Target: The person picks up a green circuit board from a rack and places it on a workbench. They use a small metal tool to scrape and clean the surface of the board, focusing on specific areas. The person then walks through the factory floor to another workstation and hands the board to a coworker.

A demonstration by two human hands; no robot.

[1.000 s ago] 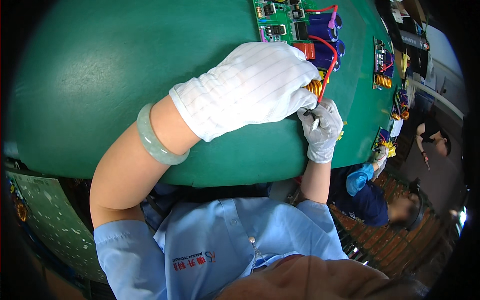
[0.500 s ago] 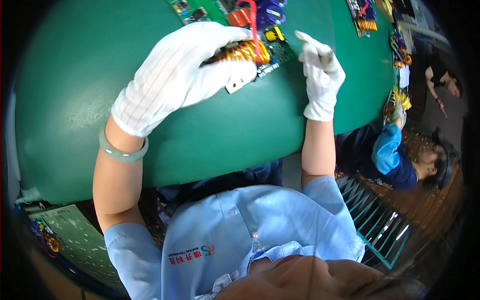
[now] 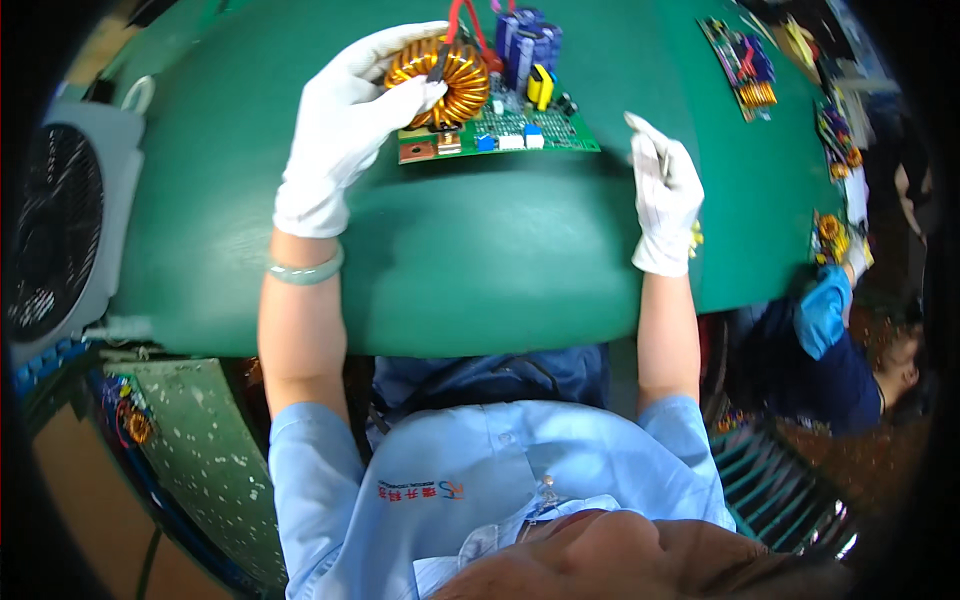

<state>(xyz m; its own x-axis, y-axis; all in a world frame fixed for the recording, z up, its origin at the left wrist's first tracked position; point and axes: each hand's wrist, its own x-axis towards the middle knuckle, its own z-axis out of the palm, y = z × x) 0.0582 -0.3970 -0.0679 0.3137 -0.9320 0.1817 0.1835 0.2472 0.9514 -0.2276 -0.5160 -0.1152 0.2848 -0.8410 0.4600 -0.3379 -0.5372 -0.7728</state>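
left hand (image 3: 335,125): thumb and fingers clasp copper coil (image 3: 467,85) | coil: at left end of green circuit board (image 3: 560,138) | right hand (image 3: 666,185): loosely half-curled, narrow, right of board, apart

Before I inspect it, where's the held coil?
Head view, upper middle: the coil is in the left hand, at the left end of the board, left of the capacitors.

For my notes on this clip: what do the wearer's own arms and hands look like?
The left hand and right hand wear plain white gloves that end around the wrist. A smooth, pale green bracelet sits just past the left cuff. Short, light blue sleeves leave both forearms bare.
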